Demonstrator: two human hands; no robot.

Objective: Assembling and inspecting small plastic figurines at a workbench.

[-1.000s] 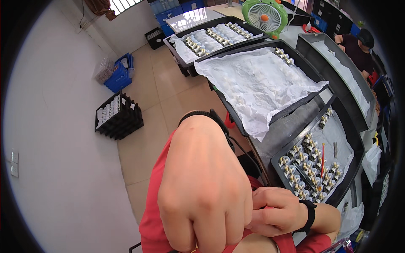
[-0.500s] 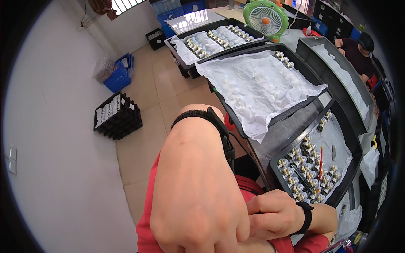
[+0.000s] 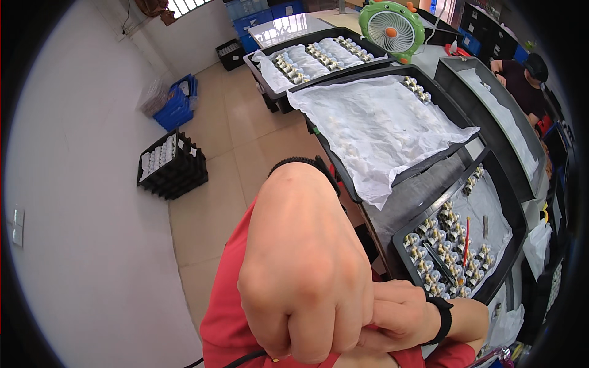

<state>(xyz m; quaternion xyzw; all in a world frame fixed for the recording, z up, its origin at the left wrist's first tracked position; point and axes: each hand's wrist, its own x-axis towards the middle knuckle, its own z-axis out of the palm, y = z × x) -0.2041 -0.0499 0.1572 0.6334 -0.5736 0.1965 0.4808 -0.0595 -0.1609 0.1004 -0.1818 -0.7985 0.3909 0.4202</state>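
Note:
My left hand (image 3: 307, 264) is close in front, back toward me, its wrist at the top and its fingers curled down. Whatever they grip is hidden under the hand. A thin black cable (image 3: 245, 358) with a small brassy bit at its end shows just below the fingers. My right hand (image 3: 399, 313) comes in from the right, wearing a black wristband (image 3: 443, 320). Its fingers are bent, and their tips disappear behind the left hand in front of my red clothing (image 3: 224, 313), so I cannot see what they hold.
To the right, a black tray (image 3: 521, 230) holds several clear bulb-like parts (image 3: 451, 242), tweezers (image 3: 438, 262) and a red stick (image 3: 467, 239). Beyond are a paper-lined tray (image 3: 380, 132), another parts tray (image 3: 322, 58) and a green fan (image 3: 391, 30). Black crates (image 3: 175, 165) stand on the floor. A person (image 3: 521, 86) sits far right.
My left hand has shifted slightly right, its wrist tipping so the band shows less. The black cable has appeared below its fingers. My right hand stays nearly in place.

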